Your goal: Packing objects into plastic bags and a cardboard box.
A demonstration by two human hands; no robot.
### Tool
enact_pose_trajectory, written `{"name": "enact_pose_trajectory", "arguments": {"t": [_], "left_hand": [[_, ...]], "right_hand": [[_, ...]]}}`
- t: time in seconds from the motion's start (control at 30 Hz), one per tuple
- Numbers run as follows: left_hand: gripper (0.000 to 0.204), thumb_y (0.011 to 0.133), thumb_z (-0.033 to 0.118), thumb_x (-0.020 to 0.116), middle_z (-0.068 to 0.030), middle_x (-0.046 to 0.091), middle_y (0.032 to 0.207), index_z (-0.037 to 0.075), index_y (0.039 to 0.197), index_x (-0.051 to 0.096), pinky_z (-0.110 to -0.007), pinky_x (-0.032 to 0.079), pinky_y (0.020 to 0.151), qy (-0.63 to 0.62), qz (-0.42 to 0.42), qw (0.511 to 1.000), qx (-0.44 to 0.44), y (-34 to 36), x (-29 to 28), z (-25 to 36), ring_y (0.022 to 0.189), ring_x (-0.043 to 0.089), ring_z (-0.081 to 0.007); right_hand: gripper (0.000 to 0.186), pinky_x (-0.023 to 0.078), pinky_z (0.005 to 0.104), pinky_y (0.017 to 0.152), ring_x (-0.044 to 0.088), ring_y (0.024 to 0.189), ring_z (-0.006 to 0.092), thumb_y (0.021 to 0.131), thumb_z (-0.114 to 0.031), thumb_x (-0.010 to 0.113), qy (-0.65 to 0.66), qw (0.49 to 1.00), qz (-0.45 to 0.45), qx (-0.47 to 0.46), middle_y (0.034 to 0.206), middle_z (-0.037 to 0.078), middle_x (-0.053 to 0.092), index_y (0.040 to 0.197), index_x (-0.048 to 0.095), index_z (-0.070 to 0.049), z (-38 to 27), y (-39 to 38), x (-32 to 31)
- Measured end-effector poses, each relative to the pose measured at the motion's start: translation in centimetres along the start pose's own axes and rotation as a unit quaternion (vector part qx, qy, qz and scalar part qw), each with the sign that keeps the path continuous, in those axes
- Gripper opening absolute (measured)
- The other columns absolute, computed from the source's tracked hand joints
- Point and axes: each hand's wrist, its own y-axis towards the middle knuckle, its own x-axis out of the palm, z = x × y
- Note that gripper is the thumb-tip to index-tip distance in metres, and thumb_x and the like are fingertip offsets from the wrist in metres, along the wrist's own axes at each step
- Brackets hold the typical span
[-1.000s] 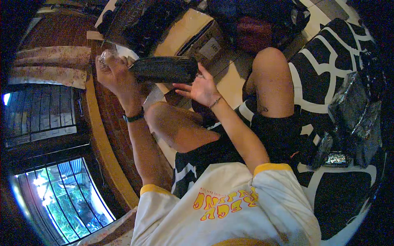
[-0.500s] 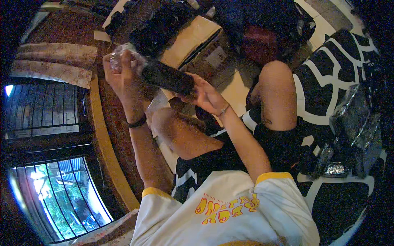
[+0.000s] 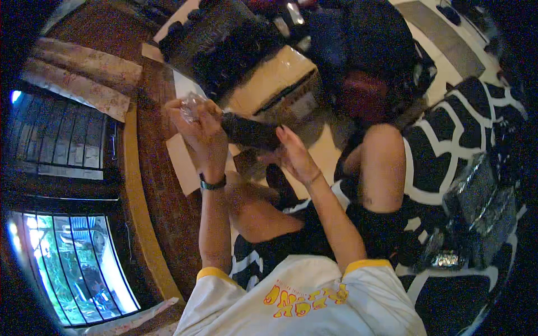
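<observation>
A long black object (image 3: 249,131) lies slantwise between my hands, above my knees; its exact kind is too dark to tell. At its upper left end my left hand (image 3: 207,140) has its fingers closed on crinkled clear plastic wrap (image 3: 193,106). Whether the wrap is still joined to the black object cannot be made out. My right hand (image 3: 298,159) holds the lower right end, with the thumb on top and the fingers underneath, partly blurred.
Beyond my hands stands a cardboard box (image 3: 274,81), with dark bags (image 3: 364,50) behind it. Crumpled dark plastic packaging (image 3: 476,190) rests on the black-and-white patterned cover (image 3: 437,145) to my right. A barred window (image 3: 84,269) is at the left.
Both hands and the black object have shifted right and lower in the picture, partly as the view turned. My right thumb now lies over the object's end.
</observation>
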Motion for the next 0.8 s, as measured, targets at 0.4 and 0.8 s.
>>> {"name": "enact_pose_trajectory", "arguments": {"t": [0.4, 0.8], "left_hand": [[0.014, 0.106, 0.014, 0.048, -0.0079, 0.055, 0.083, 0.008, 0.104, 0.035, -0.028, 0.048, 0.065, -0.068, 0.035, 0.996, -0.043, 1.1, 1.0, -0.8, 0.071, 0.055, -0.0136], [0.012, 0.108, 0.018, 0.045, -0.0079, 0.058, 0.086, 0.007, 0.108, 0.039, -0.026, 0.047, 0.066, -0.026, 0.062, 0.995, 0.074, 4.8, -1.2, 0.2, 0.075, 0.056, -0.0131]], "right_hand": [[0.04, 0.051, 0.0546, 0.102, 0.06, 0.12, 0.0297, 0.101, -0.036, 0.058, 0.107, 0.994, 0.0, -0.016, 0.132, 0.012, 0.06, 0.129, 0.052, -0.009, 1.3, 0.4, -2.0], [0.038, 0.047, 0.0531, 0.106, 0.05, 0.13, 0.0332, 0.097, -0.035, 0.064, 0.08, 0.996, -0.02, -0.03, 0.135, 0.012, 0.054, 0.127, 0.054, -0.013, -0.2, -0.2, -3.2]]}}
